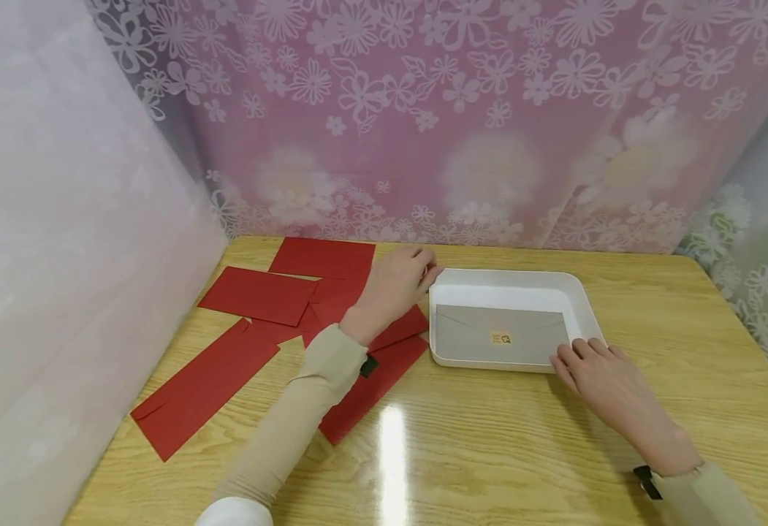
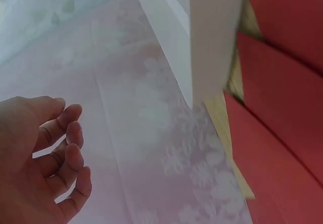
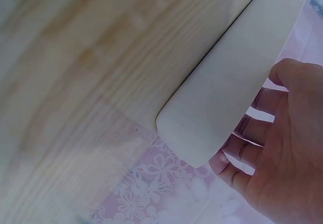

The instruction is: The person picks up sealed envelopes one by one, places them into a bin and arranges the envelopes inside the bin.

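A white tray (image 1: 508,280) stands on the table, holding a grey envelope (image 1: 469,332) with a small yellowish label on its front. Over the tray's back left corner is my left hand (image 1: 400,274), its fingers loosely bent; the left wrist view shows nothing in its grasp. My right hand (image 1: 603,376) rests at the front right corner of the tray. In the right wrist view, its thumb and fingers reach the rim of the tray (image 3: 222,77), and some fingertips are hidden there. Several red envelopes (image 1: 259,292) lie spread and overlapping left of the tray, partly behind my left arm.
The wooden table (image 1: 489,453) has its rear edge close to a pink flowered curtain (image 1: 384,146). A pale sheet (image 1: 81,219) hangs along the left side. One red envelope (image 1: 206,391) lies nearer the left edge, and another (image 1: 370,394) reaches under my left forearm.
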`<act>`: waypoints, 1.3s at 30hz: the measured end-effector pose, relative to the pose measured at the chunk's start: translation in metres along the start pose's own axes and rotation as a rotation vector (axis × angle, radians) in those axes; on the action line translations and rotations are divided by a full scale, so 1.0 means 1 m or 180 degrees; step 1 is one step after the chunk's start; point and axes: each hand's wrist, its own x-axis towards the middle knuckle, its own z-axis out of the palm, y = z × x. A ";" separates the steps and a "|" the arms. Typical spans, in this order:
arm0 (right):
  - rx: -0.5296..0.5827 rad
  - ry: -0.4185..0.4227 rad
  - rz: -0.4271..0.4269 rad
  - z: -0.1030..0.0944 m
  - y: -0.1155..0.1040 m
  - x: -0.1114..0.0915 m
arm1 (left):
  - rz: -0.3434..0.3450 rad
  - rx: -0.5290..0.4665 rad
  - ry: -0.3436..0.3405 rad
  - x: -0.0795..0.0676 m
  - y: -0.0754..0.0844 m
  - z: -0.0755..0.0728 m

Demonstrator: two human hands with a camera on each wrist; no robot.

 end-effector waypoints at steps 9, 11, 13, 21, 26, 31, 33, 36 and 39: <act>0.0090 0.0032 0.0101 -0.001 -0.001 0.002 | -0.0442 0.0158 -0.0121 -0.047 -0.054 -0.022; 0.0084 0.0056 0.0074 -0.001 -0.001 0.001 | -0.0535 0.0199 -0.0162 -0.058 -0.065 -0.024; 0.0078 0.0099 0.0049 -0.002 -0.001 0.001 | -0.0634 0.0213 -0.0193 -0.069 -0.076 -0.027; 0.0083 0.0160 0.0056 -0.001 -0.002 0.000 | -0.1039 0.0204 -0.0097 -0.121 -0.118 -0.052; 0.0081 0.0146 0.0080 -0.001 -0.003 -0.001 | -0.1272 0.0168 -0.0015 -0.161 -0.148 -0.070; 0.0087 0.0089 0.0091 0.000 -0.002 -0.001 | -0.1570 0.0111 -0.0200 -0.202 -0.168 -0.086; 0.0092 0.0073 0.0097 0.001 -0.002 0.000 | -0.1719 0.0055 -0.0338 -0.218 -0.173 -0.092; 0.0086 0.0073 0.0076 0.001 -0.002 0.002 | -0.1921 -0.0006 -0.0566 -0.238 -0.179 -0.099; 0.0079 0.0119 0.0052 0.002 -0.003 0.004 | -0.2078 -0.0067 -0.0780 -0.254 -0.182 -0.104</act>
